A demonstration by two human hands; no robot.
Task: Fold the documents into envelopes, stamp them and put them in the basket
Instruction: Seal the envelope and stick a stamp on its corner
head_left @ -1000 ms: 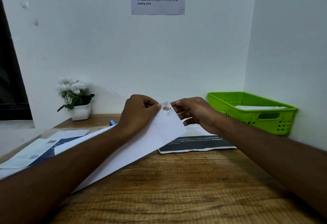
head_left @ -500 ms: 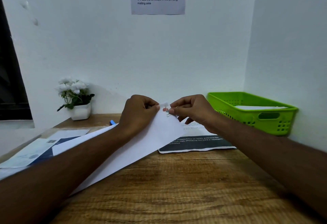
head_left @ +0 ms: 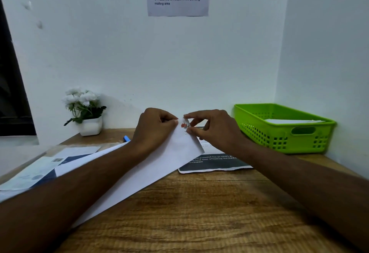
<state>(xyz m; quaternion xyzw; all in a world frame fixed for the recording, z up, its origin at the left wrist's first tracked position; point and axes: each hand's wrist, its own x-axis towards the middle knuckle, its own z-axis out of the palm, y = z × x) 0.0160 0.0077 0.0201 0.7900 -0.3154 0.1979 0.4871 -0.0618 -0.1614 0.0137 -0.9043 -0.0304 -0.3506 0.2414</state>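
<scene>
The left hand [head_left: 153, 127] grips the top corner of the envelope [head_left: 159, 164] with curled fingers. The right hand [head_left: 211, 128] pinches the little stamp [head_left: 184, 125] there.

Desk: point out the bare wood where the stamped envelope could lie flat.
Widest bare wood: the near desk, bordered by the envelope on the left and the dark printed sheet behind. Crowded: papers at far left, green basket at right.
</scene>
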